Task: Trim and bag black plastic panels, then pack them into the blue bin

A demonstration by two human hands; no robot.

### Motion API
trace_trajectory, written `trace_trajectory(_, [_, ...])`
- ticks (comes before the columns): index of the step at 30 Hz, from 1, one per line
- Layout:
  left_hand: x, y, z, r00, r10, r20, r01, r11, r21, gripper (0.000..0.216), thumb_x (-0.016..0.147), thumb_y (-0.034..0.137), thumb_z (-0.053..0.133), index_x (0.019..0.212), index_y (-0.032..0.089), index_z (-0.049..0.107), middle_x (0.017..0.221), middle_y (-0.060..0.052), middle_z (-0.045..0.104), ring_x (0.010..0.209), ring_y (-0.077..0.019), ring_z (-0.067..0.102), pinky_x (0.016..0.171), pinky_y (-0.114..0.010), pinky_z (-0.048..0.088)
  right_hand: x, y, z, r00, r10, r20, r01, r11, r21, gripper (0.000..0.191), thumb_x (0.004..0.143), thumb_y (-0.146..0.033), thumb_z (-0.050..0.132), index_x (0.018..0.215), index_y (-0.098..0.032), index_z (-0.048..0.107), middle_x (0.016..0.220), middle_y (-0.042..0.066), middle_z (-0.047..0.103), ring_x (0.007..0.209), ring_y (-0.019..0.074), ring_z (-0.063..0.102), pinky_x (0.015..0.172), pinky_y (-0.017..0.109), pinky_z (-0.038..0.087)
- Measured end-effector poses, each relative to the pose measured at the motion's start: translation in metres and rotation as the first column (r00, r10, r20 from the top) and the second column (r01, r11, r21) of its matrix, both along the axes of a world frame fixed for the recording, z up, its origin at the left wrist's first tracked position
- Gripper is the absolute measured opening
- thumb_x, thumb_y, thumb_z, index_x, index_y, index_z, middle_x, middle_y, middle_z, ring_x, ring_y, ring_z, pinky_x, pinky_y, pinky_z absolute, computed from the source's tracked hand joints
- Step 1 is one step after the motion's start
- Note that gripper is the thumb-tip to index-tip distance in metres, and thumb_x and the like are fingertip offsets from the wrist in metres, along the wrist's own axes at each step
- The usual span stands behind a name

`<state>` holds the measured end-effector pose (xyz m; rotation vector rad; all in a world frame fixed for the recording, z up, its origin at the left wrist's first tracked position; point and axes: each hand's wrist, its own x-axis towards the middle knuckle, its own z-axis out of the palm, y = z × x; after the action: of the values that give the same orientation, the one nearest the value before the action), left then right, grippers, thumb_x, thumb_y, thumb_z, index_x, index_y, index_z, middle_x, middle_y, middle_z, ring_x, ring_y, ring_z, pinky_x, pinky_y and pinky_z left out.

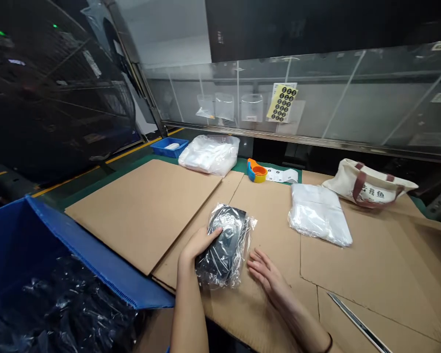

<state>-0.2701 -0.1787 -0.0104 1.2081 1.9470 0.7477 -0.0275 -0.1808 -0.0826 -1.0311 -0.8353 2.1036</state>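
Note:
A black item sealed in a clear plastic bag (226, 243) lies on the cardboard-covered table (143, 206). My left hand (199, 242) rests on the bag's left side, thumb on top and fingers curled around its edge, holding it. To the right of the bag, my right hand (263, 270) lies flat on the cardboard with fingers stretched out, fingertips close to the bag's lower right edge and holding nothing.
A blue bin (40, 274) of bagged black items stands at the lower left. A stack of clear bags (319, 214), a tote bag (367, 189), an orange-blue tape dispenser (256, 171), a bag pile (210, 154) and a small blue tray (169, 146) sit farther back. A metal ruler (356, 321) lies at the right.

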Motion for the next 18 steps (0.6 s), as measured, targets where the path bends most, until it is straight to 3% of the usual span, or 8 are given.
trace_trajectory(2, [0.004, 0.001, -0.005, 0.993, -0.076, 0.090, 0.075, 0.997, 0.009, 0.058, 0.079, 0.063, 0.054, 0.102, 0.011, 0.067, 0.103, -0.016, 0.073, 0.097, -0.0329, 0.068, 0.083, -0.039, 0.054, -0.005, 0.011, 0.012, 0.995, 0.083, -0.054, -0.085, 0.995, -0.050, 0.067, 0.060, -0.051, 0.083, 0.115, -0.020, 0.061, 0.129, 0.011, 0.062, 0.115, 0.0246, 0.061, 0.104, 0.038, 0.042])
trace_trajectory(6, [0.028, -0.003, -0.014, 0.982, -0.108, 0.154, 0.098, 0.992, 0.073, 0.063, 0.076, 0.061, 0.061, 0.114, 0.011, 0.061, 0.119, -0.016, 0.068, 0.109, -0.0327, 0.063, 0.095, -0.040, 0.049, -0.004, 0.027, 0.029, 0.981, 0.189, -0.031, -0.191, 0.980, -0.064, 0.057, 0.062, -0.057, 0.079, 0.098, -0.015, 0.067, 0.098, 0.012, 0.073, 0.085, 0.0233, 0.070, 0.089, 0.040, 0.051])
trace_trajectory(8, [0.043, -0.008, -0.018, 0.974, -0.123, 0.189, 0.104, 0.989, 0.108, 0.062, 0.079, 0.061, 0.058, 0.118, 0.013, 0.057, 0.124, -0.015, 0.064, 0.115, -0.0310, 0.060, 0.099, -0.040, 0.046, 0.001, 0.027, 0.035, 0.978, 0.211, 0.007, -0.210, 0.977, -0.041, 0.053, 0.063, -0.052, 0.081, 0.098, -0.014, 0.067, 0.093, 0.011, 0.073, 0.084, 0.0231, 0.069, 0.090, 0.039, 0.051])
trace_trajectory(11, [0.068, -0.019, -0.026, 0.957, -0.096, 0.273, 0.054, 0.986, 0.157, 0.061, 0.083, 0.060, 0.053, 0.122, 0.013, 0.052, 0.126, -0.016, 0.061, 0.119, -0.0292, 0.057, 0.103, -0.040, 0.043, 0.013, 0.019, 0.041, 0.977, 0.210, 0.021, -0.210, 0.978, 0.016, 0.059, 0.060, -0.041, 0.086, 0.109, -0.015, 0.064, 0.103, 0.010, 0.073, 0.100, 0.0270, 0.067, 0.097, 0.041, 0.047])
trace_trajectory(15, [0.100, -0.042, -0.040, 0.864, 0.030, 0.503, -0.191, 0.944, 0.270, 0.078, 0.075, 0.062, 0.064, 0.135, 0.018, 0.039, 0.137, -0.014, 0.053, 0.127, -0.0303, 0.051, 0.108, -0.044, 0.040, 0.040, 0.004, 0.048, 0.985, 0.157, 0.078, -0.173, 0.943, 0.286, 0.071, 0.061, -0.036, 0.084, 0.124, -0.019, 0.056, 0.126, 0.010, 0.064, 0.120, 0.0291, 0.057, 0.107, 0.043, 0.040])
trace_trajectory(18, [0.115, -0.059, -0.054, 0.842, -0.044, 0.538, -0.165, 0.928, 0.334, 0.090, 0.065, 0.074, 0.066, 0.133, 0.019, 0.043, 0.134, -0.016, 0.056, 0.126, -0.0346, 0.052, 0.107, -0.050, 0.041, 0.066, -0.003, 0.050, 0.966, 0.103, 0.236, -0.213, 0.835, 0.508, 0.069, 0.067, -0.033, 0.079, 0.130, -0.020, 0.054, 0.131, 0.010, 0.060, 0.126, 0.0303, 0.052, 0.109, 0.045, 0.037])
